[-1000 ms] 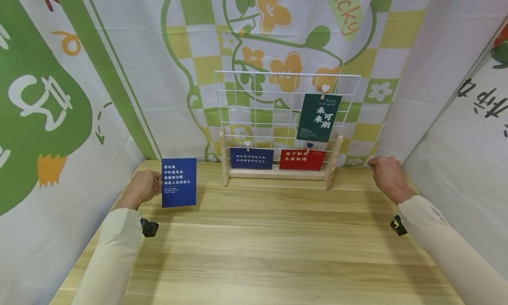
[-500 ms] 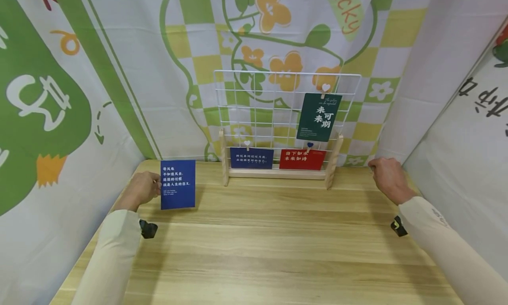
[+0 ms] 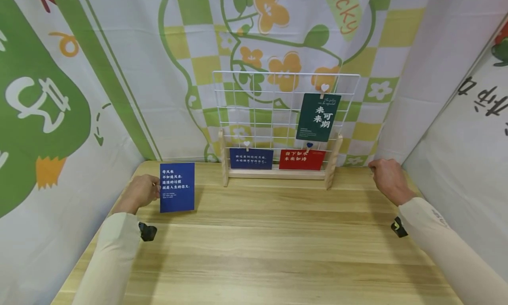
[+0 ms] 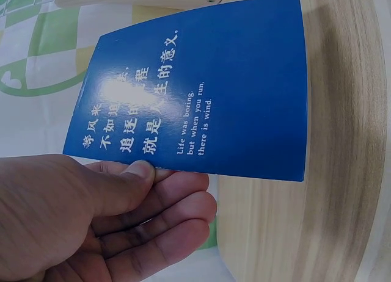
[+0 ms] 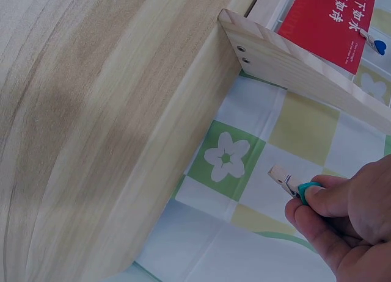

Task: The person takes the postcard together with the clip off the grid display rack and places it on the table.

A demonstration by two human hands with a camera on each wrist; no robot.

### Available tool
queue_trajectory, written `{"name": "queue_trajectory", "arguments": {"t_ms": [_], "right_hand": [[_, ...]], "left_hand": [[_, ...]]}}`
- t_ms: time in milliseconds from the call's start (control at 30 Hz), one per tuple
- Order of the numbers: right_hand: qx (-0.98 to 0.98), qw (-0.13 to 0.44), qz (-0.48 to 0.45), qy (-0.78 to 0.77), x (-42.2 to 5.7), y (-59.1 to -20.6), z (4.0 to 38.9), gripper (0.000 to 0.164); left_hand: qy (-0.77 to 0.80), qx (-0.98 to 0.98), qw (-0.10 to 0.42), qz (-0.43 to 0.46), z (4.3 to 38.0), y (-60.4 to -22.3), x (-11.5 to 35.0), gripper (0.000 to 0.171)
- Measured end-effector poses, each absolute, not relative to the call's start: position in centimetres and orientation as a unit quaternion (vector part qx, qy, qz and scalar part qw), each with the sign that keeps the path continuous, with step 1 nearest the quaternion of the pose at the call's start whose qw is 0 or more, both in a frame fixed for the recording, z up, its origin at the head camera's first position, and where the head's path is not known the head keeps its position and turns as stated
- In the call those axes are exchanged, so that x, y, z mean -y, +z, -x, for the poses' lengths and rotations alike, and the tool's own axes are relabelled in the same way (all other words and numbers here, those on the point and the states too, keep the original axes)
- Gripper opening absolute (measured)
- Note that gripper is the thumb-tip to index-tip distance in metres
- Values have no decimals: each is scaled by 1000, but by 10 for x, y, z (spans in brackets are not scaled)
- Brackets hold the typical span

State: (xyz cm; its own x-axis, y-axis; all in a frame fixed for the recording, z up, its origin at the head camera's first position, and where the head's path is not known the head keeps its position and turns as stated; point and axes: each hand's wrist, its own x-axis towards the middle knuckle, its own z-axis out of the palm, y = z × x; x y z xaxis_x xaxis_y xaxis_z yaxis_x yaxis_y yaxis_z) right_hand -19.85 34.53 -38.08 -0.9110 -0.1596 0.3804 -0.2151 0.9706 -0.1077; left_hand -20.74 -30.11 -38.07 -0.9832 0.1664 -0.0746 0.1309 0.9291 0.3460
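Observation:
My left hand (image 3: 140, 192) pinches a blue postcard (image 3: 177, 188) by its edge, thumb in front and fingers behind, at the left side of the table. White lettering covers part of the card (image 4: 244, 93) in the left wrist view. Over at the right, my right hand (image 3: 390, 179) pinches a small wooden clothespin (image 5: 286, 179) with a teal top between thumb and index finger. Between the hands stands a white wire grid rack (image 3: 258, 106) on wooden legs. Clipped to it are a green card (image 3: 307, 122), a red card (image 3: 293, 163) and a blue card (image 3: 258, 164).
The wooden table (image 3: 254, 234) reaches from the rack toward me. A patterned cloth (image 3: 190, 44) hangs right behind the rack, and white cloth walls stand at both sides. The rack's right leg (image 5: 293, 62) juts up near the table's back edge.
The blue postcard and my left hand have sunk slightly in the head view. My right hand stays in nearly the same spot with the clothespin.

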Motion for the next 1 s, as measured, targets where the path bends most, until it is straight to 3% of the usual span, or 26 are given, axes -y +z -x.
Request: {"name": "queue_trajectory", "arguments": {"t_ms": [733, 1000], "right_hand": [[977, 170, -95, 84, -348, -386, 196, 24], [978, 172, -89, 76, -347, -387, 195, 24]], "left_hand": [[155, -983, 35, -91, 206, -384, 305, 20], [153, -983, 53, -83, 203, -383, 306, 21]]}}
